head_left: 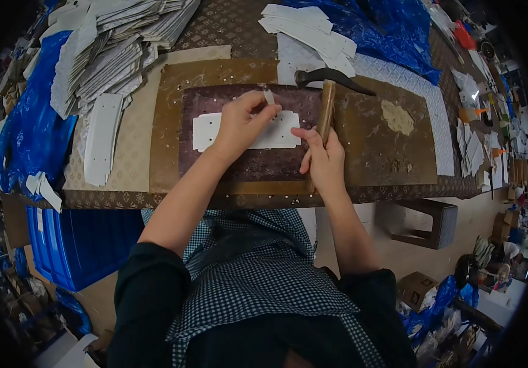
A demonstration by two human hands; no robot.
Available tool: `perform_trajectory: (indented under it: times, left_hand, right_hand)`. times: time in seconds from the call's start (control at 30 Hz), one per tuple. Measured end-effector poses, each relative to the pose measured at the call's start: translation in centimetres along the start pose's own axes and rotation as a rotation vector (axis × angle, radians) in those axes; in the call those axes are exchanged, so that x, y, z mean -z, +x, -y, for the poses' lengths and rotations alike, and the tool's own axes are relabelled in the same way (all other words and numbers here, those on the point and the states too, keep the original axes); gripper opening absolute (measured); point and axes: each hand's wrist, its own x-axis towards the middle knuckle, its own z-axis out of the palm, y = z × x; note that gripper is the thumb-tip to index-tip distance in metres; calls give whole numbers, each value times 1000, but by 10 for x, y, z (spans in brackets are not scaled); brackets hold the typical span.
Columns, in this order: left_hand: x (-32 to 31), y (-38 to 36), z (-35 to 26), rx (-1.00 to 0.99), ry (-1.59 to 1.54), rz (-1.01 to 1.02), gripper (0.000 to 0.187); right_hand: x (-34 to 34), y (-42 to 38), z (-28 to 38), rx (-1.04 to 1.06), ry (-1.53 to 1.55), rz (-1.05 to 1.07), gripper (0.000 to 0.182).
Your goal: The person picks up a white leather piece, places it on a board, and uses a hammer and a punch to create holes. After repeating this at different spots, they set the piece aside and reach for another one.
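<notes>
White perforated piece [207, 130] lies on maroon board [239, 167] near front edge of surface [215, 200], apparently for firm backing; left hand [243, 122] pinches small pale tool [269, 97], right hand [328, 161] loosely holds hammer [327, 104].

A blue crate [83, 245] is placed below the table [233, 30] at left. At right, a grey box [446, 227] and a carton [417, 290] are set on the floor [362, 219]. Blue plastic [392, 34] is heaped at the far right.
</notes>
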Motion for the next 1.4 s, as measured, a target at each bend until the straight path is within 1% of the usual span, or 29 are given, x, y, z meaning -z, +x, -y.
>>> perform_trajectory:
  times: [0.07, 0.37, 0.43, 0.47, 0.57, 0.63, 0.67, 0.73, 0.8, 0.87, 0.93, 1.0, 1.07, 1.13, 1.17, 1.27, 1.33, 1.4]
  left_hand:
    - [-9, 4, 2, -53, 15, 15, 18]
    - [-11, 6, 5, -64, 107, 55, 16]
    - [-11, 6, 2, -97, 120, 68, 15]
    - [-11, 6, 0, -113, 126, 73, 15]
    - [-12, 8, 3, -283, 253, 88, 16]
    - [-16, 7, 6, -339, 279, 81, 15]
    - [-17, 10, 8, -375, 296, 76, 15]
    - [-18, 13, 10, -368, 288, 77, 14]
    - [-19, 9, 11, -358, 280, 79, 14]
    - [-18, 10, 10, -372, 274, 75, 14]
    - [-19, 10, 9, -366, 284, 81, 14]
    - [-19, 10, 10, -372, 282, 75, 14]
    - [-18, 10, 12, -394, 268, 65, 13]
    - [-17, 10, 10, -367, 305, 76, 14]
    - [-16, 10, 8, -355, 323, 91, 14]
    - [-18, 10, 12, -388, 292, 68, 14]
    - [-17, 11, 10, -352, 282, 73, 14]
    - [-19, 9, 11, -335, 266, 80, 14]
  right_hand:
    - [0, 0, 1, -1, 13, -4, 29]
    - [0, -2, 5, 4, 21, -2, 27]
    - [-1, -2, 4, 6, 17, -1, 28]
    - [-1, -1, 3, 11, 16, -1, 27]
    - [1, -1, 1, 11, 3, 6, 26]
    - [4, -1, 3, -2, -19, 27, 24]
    - [9, 0, 11, -8, -59, 70, 23]
    - [27, -5, 44, -29, -146, 158, 21]
    - [34, -17, 106, 123, -226, 147, 18]
    - [44, -29, 154, 365, -122, 110, 17]
    - [51, -30, 176, 666, 49, 190, 19]
    - [48, -37, 175, 595, -59, 156, 24]
    - [47, -42, 144, 375, -220, 107, 26]
    - [51, -32, 121, 320, -937, 313, 25]
    - [47, -36, 125, 123, -824, 254, 24]
    - [57, -38, 143, 286, -883, 258, 23]
    - [50, -50, 178, 244, -506, 170, 25]
    - [45, -54, 198, 513, -191, 77, 26]
